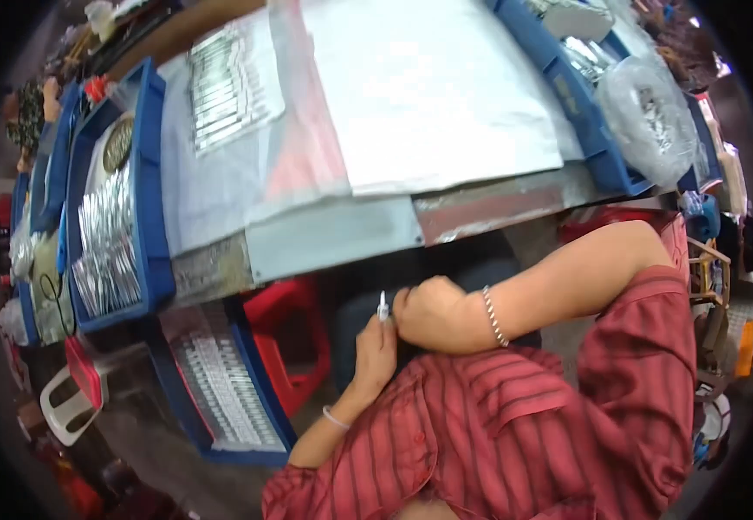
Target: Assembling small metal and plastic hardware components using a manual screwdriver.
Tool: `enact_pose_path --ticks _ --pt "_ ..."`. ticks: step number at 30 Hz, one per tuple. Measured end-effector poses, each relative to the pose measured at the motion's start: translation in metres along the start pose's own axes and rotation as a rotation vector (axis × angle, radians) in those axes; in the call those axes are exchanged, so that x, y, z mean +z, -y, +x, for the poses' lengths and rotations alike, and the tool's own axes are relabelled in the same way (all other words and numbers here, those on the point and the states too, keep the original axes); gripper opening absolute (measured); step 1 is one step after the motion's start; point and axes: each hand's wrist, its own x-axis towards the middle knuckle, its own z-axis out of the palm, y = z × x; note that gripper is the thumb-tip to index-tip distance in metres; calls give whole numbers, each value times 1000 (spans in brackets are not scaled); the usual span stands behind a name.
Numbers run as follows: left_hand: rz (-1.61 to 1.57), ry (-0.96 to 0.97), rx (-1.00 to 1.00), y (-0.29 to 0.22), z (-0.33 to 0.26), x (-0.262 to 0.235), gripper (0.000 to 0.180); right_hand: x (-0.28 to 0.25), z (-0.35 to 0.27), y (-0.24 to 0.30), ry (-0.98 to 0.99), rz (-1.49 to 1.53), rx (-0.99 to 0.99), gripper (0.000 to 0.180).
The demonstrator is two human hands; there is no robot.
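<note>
My left hand is closed around a small white tube with a pointed tip, which points upward between thumb and fingers. Close against it on the right, my right hand is curled shut with its knuckles facing up. Whatever sits inside the right fingers is hidden. Both hands are held over my lap, just below the table's near edge. A row of thin shiny metal pieces lies on a clear sheet at the table's far left.
A large white sheet covers much of the table. To the left, a blue bin holds many silvery pieces; below it stands another blue crate of strips. A right-hand blue bin carries a plastic-wrapped bundle. A red stool is under the table.
</note>
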Motion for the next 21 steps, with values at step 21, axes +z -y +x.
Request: enact_pose_path --ticks 21 --pt "-119 -53 8 25 -10 10 23 -6 -28 9 -350 287 164 29"
